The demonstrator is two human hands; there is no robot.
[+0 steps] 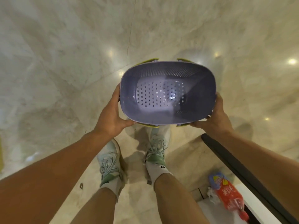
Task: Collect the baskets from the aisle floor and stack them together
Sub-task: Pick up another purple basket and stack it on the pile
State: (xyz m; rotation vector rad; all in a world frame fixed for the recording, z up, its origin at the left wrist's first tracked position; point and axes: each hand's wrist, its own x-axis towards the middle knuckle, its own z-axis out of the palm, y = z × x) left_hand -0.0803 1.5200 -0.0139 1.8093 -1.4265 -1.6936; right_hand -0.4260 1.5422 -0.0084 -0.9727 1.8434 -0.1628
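Note:
A purple plastic basket point(200, 88) with a perforated bottom and yellow-green handles folded down along its rim is held upright above the floor in the middle of the head view. My left hand point(111, 113) grips its left end, thumb along the near rim. My right hand point(215, 115) grips its right end the same way. The basket is empty inside. No other basket shows.
Polished cream marble floor point(64, 70) spreads all around. My two feet in pale sneakers point(110, 164) stand below the basket. At the lower right a dark shelf edge point(242, 167) runs diagonally, with a red and blue packet point(228, 194) lying beside a white ledge.

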